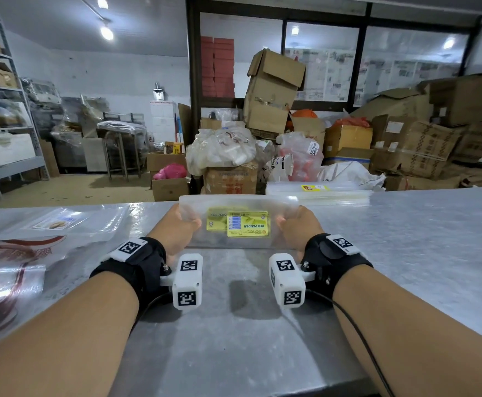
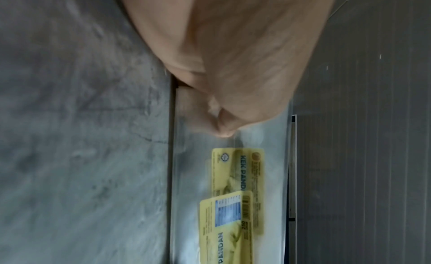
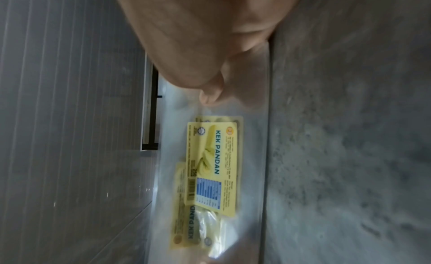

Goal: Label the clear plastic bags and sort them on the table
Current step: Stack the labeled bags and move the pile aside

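Note:
A stack of clear plastic bags (image 1: 238, 203) with yellow KEK PANDAN labels (image 1: 247, 224) stands on edge on the steel table (image 1: 405, 239), held upright between both hands. My left hand (image 1: 181, 223) grips its left end, thumb on the near face. My right hand (image 1: 294, 224) grips the right end the same way. The left wrist view shows the bags (image 2: 186, 175) and two overlapping labels (image 2: 238, 185) beyond the left thumb (image 2: 224, 128). In the right wrist view the right thumb (image 3: 210, 96) presses the bags (image 3: 251, 157) above the label (image 3: 212, 166).
A flat pile of clear bags with a yellow label (image 1: 317, 191) lies at the table's far edge. Other bags with printed labels (image 1: 59, 222) and red-printed plastic (image 1: 13, 253) lie at the left. Cardboard boxes (image 1: 271, 93) and shelving (image 1: 2, 110) fill the room beyond.

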Demonstrator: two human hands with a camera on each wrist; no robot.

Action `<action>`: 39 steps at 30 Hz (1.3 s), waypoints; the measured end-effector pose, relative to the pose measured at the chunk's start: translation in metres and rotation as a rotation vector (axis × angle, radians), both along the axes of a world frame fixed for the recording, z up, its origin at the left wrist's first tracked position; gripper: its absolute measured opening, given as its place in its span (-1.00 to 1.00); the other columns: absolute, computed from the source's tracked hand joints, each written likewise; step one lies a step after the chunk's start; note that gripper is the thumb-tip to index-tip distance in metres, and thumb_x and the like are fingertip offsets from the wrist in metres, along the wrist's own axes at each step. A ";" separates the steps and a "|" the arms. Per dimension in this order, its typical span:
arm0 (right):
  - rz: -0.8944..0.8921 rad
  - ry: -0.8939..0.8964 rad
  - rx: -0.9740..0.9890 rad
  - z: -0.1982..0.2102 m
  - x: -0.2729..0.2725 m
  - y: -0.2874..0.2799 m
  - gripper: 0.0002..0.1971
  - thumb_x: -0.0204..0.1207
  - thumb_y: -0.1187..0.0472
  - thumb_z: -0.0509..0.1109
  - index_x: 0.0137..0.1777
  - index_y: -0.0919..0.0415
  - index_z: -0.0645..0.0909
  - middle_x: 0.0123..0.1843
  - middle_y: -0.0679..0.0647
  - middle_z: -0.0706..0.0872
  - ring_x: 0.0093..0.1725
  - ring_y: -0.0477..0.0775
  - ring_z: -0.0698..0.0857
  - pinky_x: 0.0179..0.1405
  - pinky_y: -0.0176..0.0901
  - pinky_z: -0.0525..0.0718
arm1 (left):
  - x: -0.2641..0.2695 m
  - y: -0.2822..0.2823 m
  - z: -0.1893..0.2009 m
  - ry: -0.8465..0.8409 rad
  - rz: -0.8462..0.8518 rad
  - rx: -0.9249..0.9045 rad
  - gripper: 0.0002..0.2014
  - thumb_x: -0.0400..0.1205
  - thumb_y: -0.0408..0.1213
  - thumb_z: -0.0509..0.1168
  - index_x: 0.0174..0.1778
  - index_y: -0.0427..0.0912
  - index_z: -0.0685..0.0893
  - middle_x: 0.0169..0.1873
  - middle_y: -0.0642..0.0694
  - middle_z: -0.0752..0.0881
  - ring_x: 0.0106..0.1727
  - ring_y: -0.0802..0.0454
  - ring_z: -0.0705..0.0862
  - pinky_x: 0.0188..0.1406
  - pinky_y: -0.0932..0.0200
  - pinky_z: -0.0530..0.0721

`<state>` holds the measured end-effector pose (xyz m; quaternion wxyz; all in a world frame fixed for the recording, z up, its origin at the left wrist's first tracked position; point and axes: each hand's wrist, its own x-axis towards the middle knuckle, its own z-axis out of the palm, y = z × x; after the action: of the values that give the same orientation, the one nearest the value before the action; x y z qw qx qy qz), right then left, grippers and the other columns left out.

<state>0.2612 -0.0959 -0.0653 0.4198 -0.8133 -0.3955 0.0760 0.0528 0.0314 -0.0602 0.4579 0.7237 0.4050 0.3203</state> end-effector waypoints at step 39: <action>-0.382 -0.523 -0.914 0.009 0.138 -0.312 -0.45 0.80 -0.16 -0.02 0.40 0.18 0.63 0.39 0.09 0.70 0.37 0.13 0.67 0.17 -0.13 0.61 | 0.155 -0.257 0.019 0.378 -0.425 -0.126 -0.57 0.29 -0.61 0.68 -0.08 -0.35 0.60 -0.24 -0.29 0.64 -0.39 -0.17 0.70 -0.47 0.05 0.76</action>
<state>0.3989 -0.4083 -0.0558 -0.0813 -0.9616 -0.2588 -0.0419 0.2082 -0.2253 -0.0414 0.4752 0.8093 0.3416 0.0507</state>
